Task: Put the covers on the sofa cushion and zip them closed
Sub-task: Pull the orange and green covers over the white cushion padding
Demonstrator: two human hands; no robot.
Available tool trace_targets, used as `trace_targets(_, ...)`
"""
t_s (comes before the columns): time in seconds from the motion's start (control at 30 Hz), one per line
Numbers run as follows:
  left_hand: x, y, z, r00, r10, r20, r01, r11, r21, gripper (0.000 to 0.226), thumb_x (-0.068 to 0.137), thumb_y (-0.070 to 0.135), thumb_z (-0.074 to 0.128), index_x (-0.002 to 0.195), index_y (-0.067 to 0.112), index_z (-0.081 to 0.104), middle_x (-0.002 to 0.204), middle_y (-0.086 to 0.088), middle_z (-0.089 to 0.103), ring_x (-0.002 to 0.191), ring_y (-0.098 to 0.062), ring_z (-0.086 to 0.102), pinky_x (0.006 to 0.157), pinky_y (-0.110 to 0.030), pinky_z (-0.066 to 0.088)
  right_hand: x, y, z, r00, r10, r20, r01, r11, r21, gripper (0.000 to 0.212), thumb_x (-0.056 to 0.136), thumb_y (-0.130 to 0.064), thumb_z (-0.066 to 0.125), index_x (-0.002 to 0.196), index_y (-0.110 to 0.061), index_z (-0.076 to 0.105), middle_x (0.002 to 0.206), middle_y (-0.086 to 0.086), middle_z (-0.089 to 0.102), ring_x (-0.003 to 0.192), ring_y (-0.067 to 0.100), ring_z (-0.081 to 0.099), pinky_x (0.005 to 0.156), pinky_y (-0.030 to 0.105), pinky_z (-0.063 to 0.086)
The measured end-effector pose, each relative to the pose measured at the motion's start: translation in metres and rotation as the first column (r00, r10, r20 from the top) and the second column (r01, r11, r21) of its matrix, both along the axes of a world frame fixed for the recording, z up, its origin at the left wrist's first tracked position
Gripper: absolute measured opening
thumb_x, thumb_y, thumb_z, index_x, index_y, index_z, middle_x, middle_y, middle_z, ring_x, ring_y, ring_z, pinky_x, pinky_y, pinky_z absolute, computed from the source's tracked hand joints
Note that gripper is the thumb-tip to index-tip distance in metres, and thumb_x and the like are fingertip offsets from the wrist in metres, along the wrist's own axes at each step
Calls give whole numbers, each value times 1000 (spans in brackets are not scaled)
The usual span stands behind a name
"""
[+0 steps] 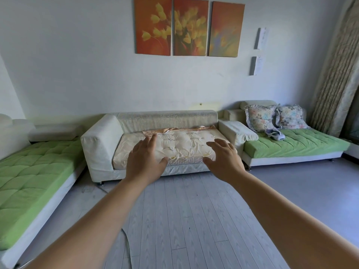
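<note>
Two bare hands reach forward side by side, a gap between them: the left hand (pixel 144 158) and the right hand (pixel 223 158) both have their fingers spread and hold nothing. In the view they overlap the front edge of the one uncovered cream quilted seat cushion (pixel 180 145), which lies in the middle pale fabric sofa (pixel 101 144). Two white armrests box it in, one at each end. A strip of crumpled peach fabric (pixel 178 130) runs along its back edge, against the backrest.

There are three seating sections. The two side ones carry green quilted covered cushions, one left (pixel 29 181) and one right (pixel 295 142). On the right one lean two floral frilled pillows (pixel 259 118), with one small white device (pixel 274 133) in front of them.

Grey plank floor (pixel 184 210) stretches between the person and the sofa, with one thin cable (pixel 126 242) lying on it. Three orange flower canvases (pixel 189 28) hang above, and one beige curtain (pixel 336 65) hangs at the right.
</note>
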State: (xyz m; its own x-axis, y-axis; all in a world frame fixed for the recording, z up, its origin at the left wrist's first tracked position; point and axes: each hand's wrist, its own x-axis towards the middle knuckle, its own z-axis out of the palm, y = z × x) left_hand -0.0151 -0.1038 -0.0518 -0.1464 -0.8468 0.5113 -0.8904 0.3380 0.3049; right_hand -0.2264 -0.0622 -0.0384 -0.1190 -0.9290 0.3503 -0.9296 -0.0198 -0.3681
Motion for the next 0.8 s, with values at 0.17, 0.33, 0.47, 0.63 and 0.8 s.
trace_targets(0.17, -34, -52, -10, 1000, 1, 14, -2, 1000, 25, 80, 85, 42, 59, 148, 14, 19, 150, -6, 31, 138, -24, 28, 111, -37, 27, -29, -60, -11, 1000, 10, 14, -10, 1000, -11, 46, 94, -28, 46, 139, -24, 38, 150, -3, 28, 137, 20, 22, 107, 32, 24)
trace_targets(0.33, -74, -103, -6, 1000, 22, 8, -23, 998, 59, 78, 87, 42, 56, 149, 18, 16, 154, -4, 24, 141, -22, 23, 112, -35, 22, -64, -120, -10, 999, 30, 31, -30, 1000, 4, 47, 93, -28, 47, 139, -23, 38, 149, -3, 28, 136, 20, 24, 106, 32, 26)
trace_targets(0.47, -111, -147, -2, 1000, 20, -9, -19, 997, 74, 77, 88, 42, 55, 150, 20, 14, 155, -3, 22, 141, -22, 20, 112, -34, 21, -100, -172, -9, 997, 40, 67, -41, 999, 11, 48, 93, -29, 49, 139, -22, 39, 149, -3, 30, 136, 19, 24, 104, 32, 30)
trace_targets(0.63, -156, -205, -14, 1000, 11, -10, -9, 992, 128, 79, 88, 42, 56, 150, 20, 12, 154, -5, 23, 141, -23, 21, 112, -35, 24, -142, -228, -23, 996, 31, 79, -35, 998, 51, 49, 92, -29, 50, 139, -21, 40, 148, -1, 32, 135, 21, 27, 104, 31, 28)
trace_targets(0.8, -186, -259, -28, 999, -20, 26, 15, 988, 154, 79, 88, 42, 55, 150, 18, 12, 153, -6, 25, 140, -24, 23, 111, -36, 24, -172, -284, -34, 997, 11, 79, -15, 999, 49, 48, 91, -29, 52, 137, -21, 42, 145, -1, 36, 133, 20, 30, 101, 31, 30)
